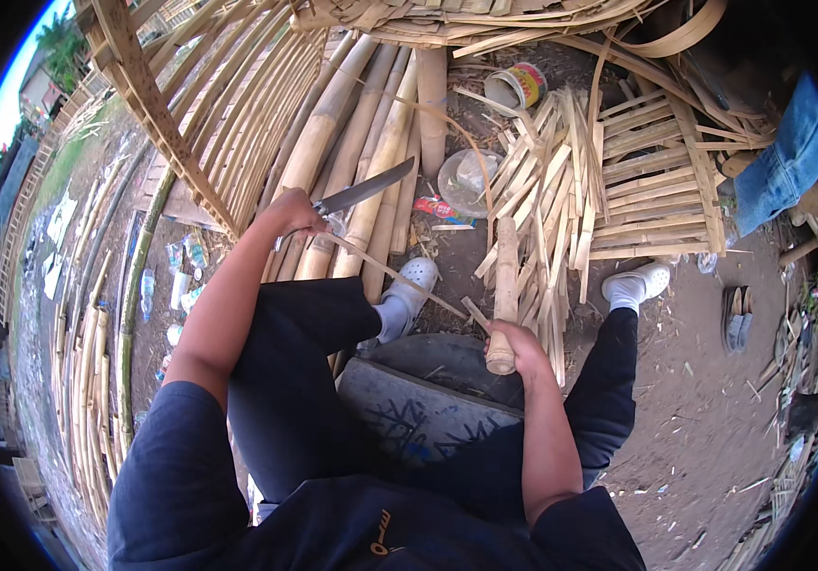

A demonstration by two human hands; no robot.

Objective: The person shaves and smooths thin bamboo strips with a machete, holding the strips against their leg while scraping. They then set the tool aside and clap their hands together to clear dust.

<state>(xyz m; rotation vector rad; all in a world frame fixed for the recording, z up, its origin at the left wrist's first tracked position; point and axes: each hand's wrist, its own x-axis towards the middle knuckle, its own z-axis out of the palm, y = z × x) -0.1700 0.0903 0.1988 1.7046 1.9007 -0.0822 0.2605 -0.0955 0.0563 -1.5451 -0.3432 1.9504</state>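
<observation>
My left hand (297,213) is closed around the handle of a machete (371,187), its long blade pointing up and to the right over the bamboo poles. A thin bamboo strip (398,274) slants from beside that hand down toward the right; whether the fingers hold it too, I cannot tell. My right hand (521,350) grips the lower end of a thick round wooden stick (505,281), which stands nearly upright in view. The tip of a short flat sliver (475,312) shows next to those fingers. Between my knees sits a dark rounded block (418,404) with scrawled marks.
Bamboo poles (342,143) lie ahead, beside a slatted bamboo frame (238,124) at the left. A heap of split strips (561,181) and another slatted panel (652,205) are at the right. A bucket (516,86), shoes (737,319) and a person's jeans leg (789,157) appear farther out.
</observation>
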